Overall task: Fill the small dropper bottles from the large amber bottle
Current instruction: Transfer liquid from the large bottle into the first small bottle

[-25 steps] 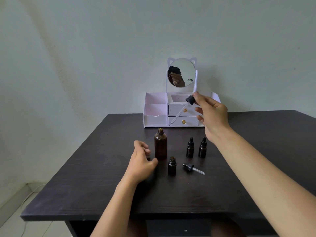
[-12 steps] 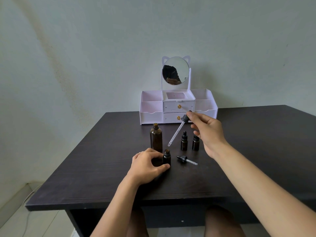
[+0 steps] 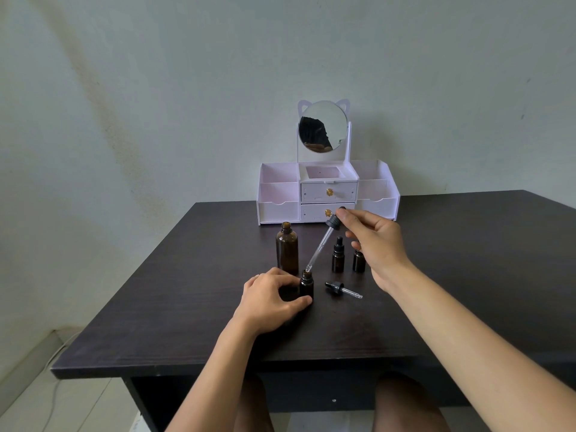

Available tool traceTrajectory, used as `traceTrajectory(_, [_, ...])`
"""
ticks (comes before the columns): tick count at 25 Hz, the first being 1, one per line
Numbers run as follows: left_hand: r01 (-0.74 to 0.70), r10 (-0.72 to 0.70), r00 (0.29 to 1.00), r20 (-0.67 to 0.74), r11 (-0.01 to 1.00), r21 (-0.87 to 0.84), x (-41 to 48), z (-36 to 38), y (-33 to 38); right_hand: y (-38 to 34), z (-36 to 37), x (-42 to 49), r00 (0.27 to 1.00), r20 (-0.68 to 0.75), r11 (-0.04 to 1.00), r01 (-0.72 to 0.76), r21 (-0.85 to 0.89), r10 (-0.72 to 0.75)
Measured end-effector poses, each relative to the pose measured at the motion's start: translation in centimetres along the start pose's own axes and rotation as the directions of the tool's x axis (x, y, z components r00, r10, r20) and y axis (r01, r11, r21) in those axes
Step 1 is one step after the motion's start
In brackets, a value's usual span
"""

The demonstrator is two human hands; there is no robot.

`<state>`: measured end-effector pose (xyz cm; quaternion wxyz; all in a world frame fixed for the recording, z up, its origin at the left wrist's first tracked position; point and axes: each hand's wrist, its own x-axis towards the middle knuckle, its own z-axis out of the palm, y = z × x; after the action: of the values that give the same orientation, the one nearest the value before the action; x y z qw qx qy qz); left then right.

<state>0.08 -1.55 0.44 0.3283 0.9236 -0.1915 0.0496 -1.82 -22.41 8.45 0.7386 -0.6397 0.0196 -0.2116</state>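
Soft, even daylight; wide-angle edge distortion.

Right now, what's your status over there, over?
Left hand gripping open small bottle. Right hand pinching long dropper, tip at its mouth. Loose small dropper lying clear.

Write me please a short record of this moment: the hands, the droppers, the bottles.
left hand: grips the open small bottle, upright on the table
right hand: pinches the long dropper by its cap
pipette tip: at the small bottle's mouth; inside or above, cannot tell
large amber bottle: open, upright
other small bottles: two, upright; one capped, one's top hidden
small dropper: lying on the table
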Motion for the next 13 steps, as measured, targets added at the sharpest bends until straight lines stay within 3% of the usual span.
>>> traceTrajectory(13, [-0.004, 0.004, 1.0, -0.006, 1.0, -0.003, -0.18, -0.08, 0.21, 0.12, 0.78, -0.4, 0.98, 0.128, 0.98, 0.169, -0.102, -0.155])
